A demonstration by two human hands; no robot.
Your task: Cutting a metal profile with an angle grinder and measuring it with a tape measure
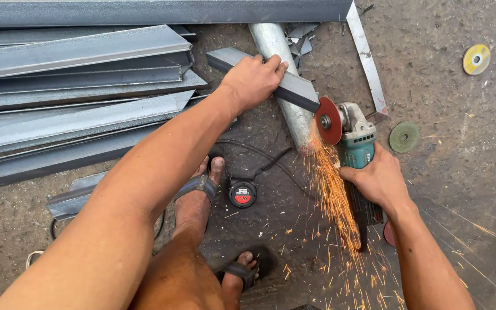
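Note:
My left hand presses down on a short grey steel angle piece that lies across a galvanised round pipe. My right hand grips the body of a teal angle grinder. Its red cutting disc bites into the right end of the angle piece. Orange sparks stream down toward me from the cut. My feet in sandals stand on the dirt floor below the pipe.
Long grey steel angle bars are stacked at the left and along the top. A flat metal strip lies at the upper right. Loose discs, one yellow and one green, rest on the ground. A black-and-red tape measure and a black cable lie near my foot.

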